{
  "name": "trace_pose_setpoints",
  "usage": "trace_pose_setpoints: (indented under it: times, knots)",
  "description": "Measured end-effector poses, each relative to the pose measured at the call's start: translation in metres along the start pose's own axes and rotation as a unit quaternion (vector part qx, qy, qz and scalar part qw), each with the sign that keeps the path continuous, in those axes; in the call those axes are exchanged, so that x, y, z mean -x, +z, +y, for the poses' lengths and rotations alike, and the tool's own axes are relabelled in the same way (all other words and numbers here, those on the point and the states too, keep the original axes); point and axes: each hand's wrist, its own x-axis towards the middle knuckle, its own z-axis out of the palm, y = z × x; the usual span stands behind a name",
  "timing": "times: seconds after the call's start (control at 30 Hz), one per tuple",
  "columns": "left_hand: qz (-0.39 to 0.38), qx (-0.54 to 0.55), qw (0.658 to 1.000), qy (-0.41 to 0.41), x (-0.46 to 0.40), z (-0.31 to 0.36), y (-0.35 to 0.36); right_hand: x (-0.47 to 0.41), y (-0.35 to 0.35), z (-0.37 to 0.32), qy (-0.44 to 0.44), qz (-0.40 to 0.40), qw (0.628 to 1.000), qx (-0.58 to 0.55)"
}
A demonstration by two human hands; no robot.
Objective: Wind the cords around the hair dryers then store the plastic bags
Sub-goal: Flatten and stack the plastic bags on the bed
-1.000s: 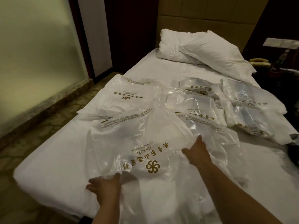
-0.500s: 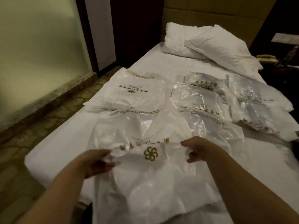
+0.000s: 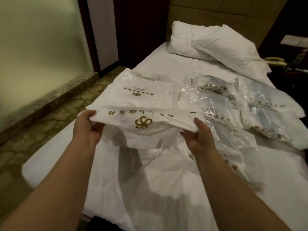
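left hand [image 3: 86, 126] and right hand [image 3: 199, 136] each grip an end of a folded plastic bag [image 3: 143, 124], lifted over the bed [image 3: 166, 180]; more bags [image 3: 208, 104] lie beyond.

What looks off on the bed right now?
Nothing damaged or spilled. The pillows lie crumpled and askew at the head of the bed. The loose plastic bags overlap untidily instead of stacked. Both hands, left and right, hold a logo bag by its fold. No hair dryers visible.

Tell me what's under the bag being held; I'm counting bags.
Under the held bag, gripped by left hand and right hand, lies white bedsheet; another bag pokes out right. Anything directly beneath is covered.
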Motion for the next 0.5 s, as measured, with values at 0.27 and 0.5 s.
trace_pose_setpoints:
  times: [0.27, 0.5]
  knots:
    - [0.031, -0.022, 0.996, -0.075, 0.021, -0.052, -0.114, 0.048, -0.100, 0.040, 0.002, 0.027, 0.989, 0.143]
    - [0.098, -0.450, 0.888, 0.011, 0.036, -0.039, -0.138, 0.085, -0.142, 0.047, -0.007, 0.144, 0.779, 0.611]
